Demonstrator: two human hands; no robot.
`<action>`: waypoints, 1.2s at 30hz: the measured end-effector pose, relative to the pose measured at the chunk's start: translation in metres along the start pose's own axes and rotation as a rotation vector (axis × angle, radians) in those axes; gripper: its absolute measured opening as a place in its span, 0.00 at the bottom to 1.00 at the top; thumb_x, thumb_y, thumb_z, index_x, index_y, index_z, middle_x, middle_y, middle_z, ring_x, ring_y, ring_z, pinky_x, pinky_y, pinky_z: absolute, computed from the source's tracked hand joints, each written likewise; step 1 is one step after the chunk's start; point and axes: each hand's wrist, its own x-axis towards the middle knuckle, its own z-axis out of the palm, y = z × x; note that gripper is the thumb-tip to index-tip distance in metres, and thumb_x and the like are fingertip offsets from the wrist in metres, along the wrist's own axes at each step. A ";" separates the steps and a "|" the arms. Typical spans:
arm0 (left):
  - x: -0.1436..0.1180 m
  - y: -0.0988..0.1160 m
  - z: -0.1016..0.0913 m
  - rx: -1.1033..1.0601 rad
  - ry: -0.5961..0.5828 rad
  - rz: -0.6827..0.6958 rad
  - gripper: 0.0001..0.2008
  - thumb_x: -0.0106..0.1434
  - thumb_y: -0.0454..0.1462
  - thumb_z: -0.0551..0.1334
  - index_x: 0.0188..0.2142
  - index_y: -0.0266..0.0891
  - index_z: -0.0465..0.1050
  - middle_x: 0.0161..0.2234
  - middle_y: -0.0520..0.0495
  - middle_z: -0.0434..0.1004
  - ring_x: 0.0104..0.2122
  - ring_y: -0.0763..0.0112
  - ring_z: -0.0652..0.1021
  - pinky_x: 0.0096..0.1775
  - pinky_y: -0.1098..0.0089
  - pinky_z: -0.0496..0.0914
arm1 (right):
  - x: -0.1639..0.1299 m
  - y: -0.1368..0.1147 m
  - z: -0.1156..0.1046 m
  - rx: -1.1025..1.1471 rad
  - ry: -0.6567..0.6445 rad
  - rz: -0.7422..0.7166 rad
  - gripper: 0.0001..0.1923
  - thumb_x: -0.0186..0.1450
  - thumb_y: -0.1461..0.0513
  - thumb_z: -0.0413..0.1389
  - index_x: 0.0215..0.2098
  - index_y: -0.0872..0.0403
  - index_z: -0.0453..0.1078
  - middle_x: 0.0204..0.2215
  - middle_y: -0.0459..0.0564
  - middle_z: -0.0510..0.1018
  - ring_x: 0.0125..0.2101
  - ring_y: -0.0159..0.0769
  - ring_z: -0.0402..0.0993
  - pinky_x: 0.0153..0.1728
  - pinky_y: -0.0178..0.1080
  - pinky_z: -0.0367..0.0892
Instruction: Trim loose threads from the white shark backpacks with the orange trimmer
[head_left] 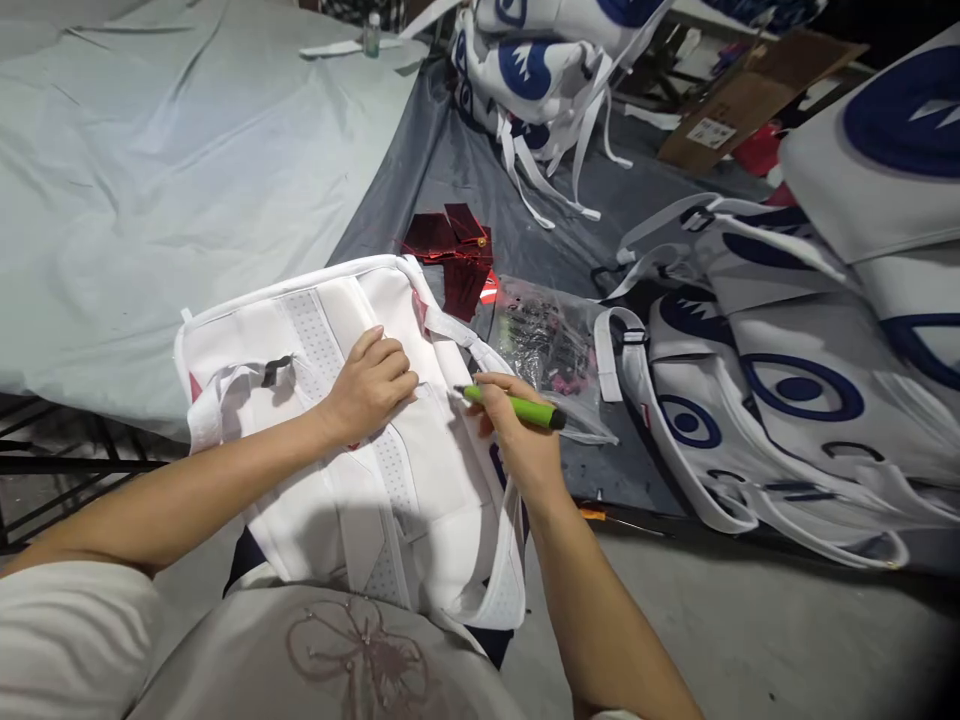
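**Green pen held over white backpack**

A white backpack (352, 400) was laid back-side up across the lap, pinned flat by the curled fingers of the left hand (371, 385). A green pen (514, 405) was pinched in the right hand (517, 440), tip just above the panel; no mark could be seen. Beyond, a plastic bag (547, 345), red cards (450, 250) and piled printed backpacks (787, 400) were left waiting.

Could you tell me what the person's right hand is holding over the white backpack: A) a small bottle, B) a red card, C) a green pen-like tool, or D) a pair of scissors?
C: the right hand grips a green pen-like tool with a dark end, its tip toward the white backpack.
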 end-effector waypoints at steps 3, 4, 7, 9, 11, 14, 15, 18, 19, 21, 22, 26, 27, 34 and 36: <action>0.001 -0.001 0.002 0.013 0.022 0.019 0.10 0.68 0.40 0.56 0.33 0.43 0.73 0.33 0.47 0.74 0.46 0.61 0.71 0.59 0.49 0.60 | 0.011 -0.008 0.010 -0.010 0.006 -0.044 0.19 0.54 0.52 0.65 0.39 0.55 0.74 0.29 0.47 0.79 0.27 0.32 0.72 0.29 0.35 0.66; 0.002 -0.002 0.003 0.011 0.029 0.019 0.10 0.68 0.40 0.56 0.33 0.43 0.73 0.33 0.47 0.74 0.46 0.61 0.70 0.59 0.50 0.60 | 0.016 -0.008 0.015 -0.019 0.026 -0.053 0.18 0.53 0.52 0.65 0.36 0.56 0.74 0.28 0.46 0.78 0.27 0.32 0.71 0.28 0.34 0.66; 0.001 -0.002 0.005 -0.018 0.028 0.005 0.10 0.68 0.40 0.56 0.32 0.43 0.73 0.32 0.47 0.73 0.46 0.62 0.70 0.60 0.50 0.59 | 0.024 -0.003 0.027 -0.087 0.114 -0.069 0.18 0.58 0.50 0.61 0.29 0.57 0.72 0.20 0.43 0.71 0.22 0.30 0.65 0.25 0.34 0.61; 0.000 -0.002 0.006 -0.043 0.020 -0.006 0.10 0.69 0.40 0.56 0.32 0.43 0.73 0.32 0.48 0.73 0.46 0.62 0.70 0.60 0.51 0.59 | 0.026 0.001 0.033 -0.166 0.140 -0.119 0.20 0.61 0.48 0.58 0.28 0.57 0.71 0.19 0.43 0.69 0.22 0.29 0.63 0.25 0.34 0.59; -0.001 -0.003 0.007 -0.066 0.014 -0.018 0.10 0.69 0.41 0.56 0.32 0.43 0.72 0.33 0.48 0.73 0.46 0.62 0.70 0.60 0.51 0.58 | 0.025 0.004 0.036 -0.246 0.133 -0.159 0.20 0.63 0.47 0.57 0.30 0.57 0.72 0.20 0.43 0.70 0.22 0.30 0.65 0.26 0.35 0.60; -0.001 -0.003 0.008 -0.069 0.000 -0.028 0.11 0.69 0.41 0.55 0.33 0.44 0.72 0.33 0.48 0.73 0.46 0.63 0.70 0.60 0.51 0.58 | 0.024 0.007 0.039 -0.353 0.112 -0.197 0.19 0.63 0.48 0.57 0.31 0.56 0.73 0.21 0.45 0.73 0.23 0.33 0.68 0.28 0.36 0.61; -0.001 -0.003 0.008 -0.054 -0.001 -0.024 0.11 0.69 0.41 0.55 0.33 0.44 0.72 0.33 0.48 0.73 0.46 0.63 0.70 0.60 0.51 0.58 | 0.024 0.008 0.040 -0.369 0.119 -0.209 0.19 0.63 0.48 0.57 0.32 0.56 0.74 0.22 0.46 0.74 0.23 0.33 0.68 0.28 0.36 0.61; 0.000 -0.004 0.009 0.012 0.026 0.008 0.11 0.69 0.42 0.55 0.33 0.43 0.72 0.33 0.48 0.73 0.46 0.63 0.71 0.60 0.52 0.59 | 0.026 0.009 0.040 -0.355 0.113 -0.197 0.20 0.63 0.48 0.56 0.33 0.57 0.74 0.23 0.47 0.75 0.24 0.34 0.69 0.28 0.36 0.61; 0.000 -0.004 0.010 0.025 0.038 0.017 0.11 0.69 0.42 0.55 0.33 0.43 0.72 0.33 0.49 0.73 0.46 0.63 0.71 0.60 0.52 0.59 | 0.027 0.009 0.040 -0.355 0.098 -0.181 0.20 0.63 0.47 0.56 0.33 0.57 0.75 0.23 0.47 0.75 0.24 0.34 0.69 0.28 0.36 0.61; -0.001 -0.004 0.011 0.025 0.057 0.024 0.11 0.69 0.42 0.55 0.32 0.42 0.71 0.32 0.49 0.73 0.45 0.64 0.71 0.59 0.52 0.59 | 0.028 0.008 0.040 -0.375 0.085 -0.156 0.21 0.63 0.46 0.56 0.32 0.57 0.75 0.22 0.47 0.74 0.23 0.34 0.69 0.28 0.36 0.61; -0.001 -0.004 0.012 0.017 0.062 0.022 0.11 0.69 0.42 0.55 0.32 0.42 0.71 0.32 0.49 0.73 0.45 0.64 0.71 0.59 0.52 0.60 | 0.028 0.007 0.040 -0.383 0.088 -0.152 0.21 0.63 0.46 0.56 0.31 0.57 0.75 0.22 0.47 0.74 0.24 0.34 0.69 0.28 0.36 0.61; -0.001 -0.004 0.013 0.005 0.099 0.034 0.11 0.69 0.41 0.56 0.32 0.41 0.70 0.32 0.48 0.72 0.45 0.64 0.70 0.59 0.53 0.60 | 0.029 0.005 0.041 -0.344 0.061 -0.110 0.21 0.62 0.46 0.56 0.30 0.56 0.74 0.21 0.47 0.75 0.23 0.34 0.69 0.28 0.36 0.61; -0.001 -0.005 0.014 0.010 0.109 0.041 0.11 0.69 0.41 0.56 0.32 0.41 0.70 0.32 0.48 0.72 0.45 0.64 0.70 0.59 0.53 0.60 | 0.029 0.005 0.042 -0.343 0.059 -0.090 0.21 0.62 0.46 0.56 0.29 0.56 0.74 0.21 0.47 0.74 0.23 0.34 0.69 0.27 0.36 0.61; -0.001 -0.005 0.013 0.005 0.095 0.041 0.10 0.69 0.40 0.55 0.33 0.41 0.70 0.33 0.48 0.73 0.45 0.63 0.70 0.59 0.53 0.60 | 0.032 0.008 0.042 -0.315 0.080 -0.026 0.22 0.60 0.46 0.57 0.28 0.56 0.74 0.21 0.48 0.74 0.24 0.35 0.70 0.27 0.36 0.62; -0.001 -0.005 0.013 0.001 0.083 0.035 0.10 0.69 0.40 0.55 0.33 0.41 0.71 0.33 0.48 0.73 0.45 0.64 0.70 0.59 0.53 0.60 | 0.033 0.008 0.042 -0.294 0.080 -0.022 0.21 0.61 0.46 0.56 0.28 0.56 0.73 0.21 0.47 0.74 0.24 0.34 0.69 0.27 0.36 0.62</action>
